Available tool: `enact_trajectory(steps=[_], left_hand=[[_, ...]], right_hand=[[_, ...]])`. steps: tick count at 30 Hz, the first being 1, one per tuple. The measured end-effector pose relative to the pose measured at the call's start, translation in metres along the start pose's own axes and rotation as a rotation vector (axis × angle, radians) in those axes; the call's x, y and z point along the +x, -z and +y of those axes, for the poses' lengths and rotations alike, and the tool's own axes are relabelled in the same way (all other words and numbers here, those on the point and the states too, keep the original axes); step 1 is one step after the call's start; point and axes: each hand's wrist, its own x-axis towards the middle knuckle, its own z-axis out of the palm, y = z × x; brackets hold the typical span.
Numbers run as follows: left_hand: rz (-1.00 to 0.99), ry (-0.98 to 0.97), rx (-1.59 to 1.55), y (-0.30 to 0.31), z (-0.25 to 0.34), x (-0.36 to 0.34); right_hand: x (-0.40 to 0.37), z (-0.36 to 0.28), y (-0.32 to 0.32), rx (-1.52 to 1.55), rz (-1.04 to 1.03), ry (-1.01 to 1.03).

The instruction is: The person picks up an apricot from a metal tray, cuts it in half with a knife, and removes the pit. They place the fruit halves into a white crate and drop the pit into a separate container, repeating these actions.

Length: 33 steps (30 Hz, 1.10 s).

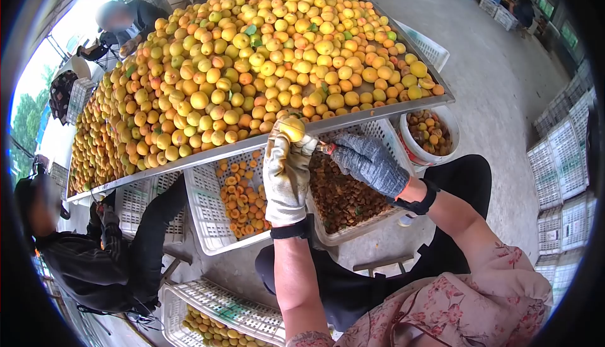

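My left hand (287,174), in a pale worn glove, grips a yellow apricot (292,128) just at the near rim of the metal sorting table (353,120). My right hand (367,161), in a grey knit glove, is closed on a small tool with a red-orange handle (326,148) whose tip meets the apricot. Both hands hover over two white crates, one with apricot halves (242,199) and one with brown pits (340,196). A huge heap of yellow-orange apricots (252,63) covers the table.
A white bucket (430,134) of apricots stands right of the crates. A person in black sits at my left (94,246); another works at the far left edge (123,22). A crate of apricots (214,315) lies below, and stacked white crates (567,177) line the right.
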Motion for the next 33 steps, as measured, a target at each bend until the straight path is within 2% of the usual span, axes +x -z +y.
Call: enact_trajectory(steps=[7,10,13,17,19,20,22,24,26,28,29,30,32,33], left_hand=[[0.028,0.011,0.028,-0.003,0.000,-0.001],[0.034,0.012,0.060,-0.005,0.000,-0.002],[0.048,0.023,0.084,-0.008,0.001,-0.003],[0.078,0.027,0.115,-0.015,0.000,-0.006],[0.099,0.026,0.120,-0.014,-0.001,-0.008],[0.075,0.009,0.191,-0.012,-0.002,-0.009],[0.049,-0.011,0.264,-0.011,0.001,-0.007],[0.056,-0.019,0.322,-0.011,0.002,-0.008],[0.028,0.001,0.274,-0.015,0.003,-0.007],[0.123,-0.082,0.293,-0.030,0.004,-0.008],[0.068,-0.095,0.315,-0.017,0.005,-0.004],[0.084,-0.095,0.283,-0.006,0.001,-0.002],[-0.108,-0.106,0.026,0.018,-0.012,0.003],[0.038,-0.178,0.018,0.001,-0.017,-0.003]], right_hand=[[-0.001,-0.002,0.000,-0.142,0.050,0.076],[-0.001,-0.001,0.000,-0.111,0.052,0.012],[-0.004,0.000,-0.003,-0.169,0.094,0.080],[-0.004,0.008,-0.008,-0.148,0.124,0.072],[-0.001,0.005,-0.010,0.020,0.093,-0.071],[0.000,0.005,-0.010,0.018,0.093,-0.070],[0.002,0.004,-0.010,0.240,0.048,-0.207],[0.002,0.001,-0.011,0.337,0.034,-0.278],[0.004,0.001,-0.015,0.434,0.025,-0.343],[0.009,0.004,-0.026,0.073,0.062,0.126],[0.012,0.003,-0.026,0.166,0.032,-0.139],[0.015,0.010,-0.032,0.168,0.028,-0.142],[0.020,0.027,-0.044,-0.276,0.180,0.249],[0.020,0.025,-0.046,-0.275,0.158,0.198]])
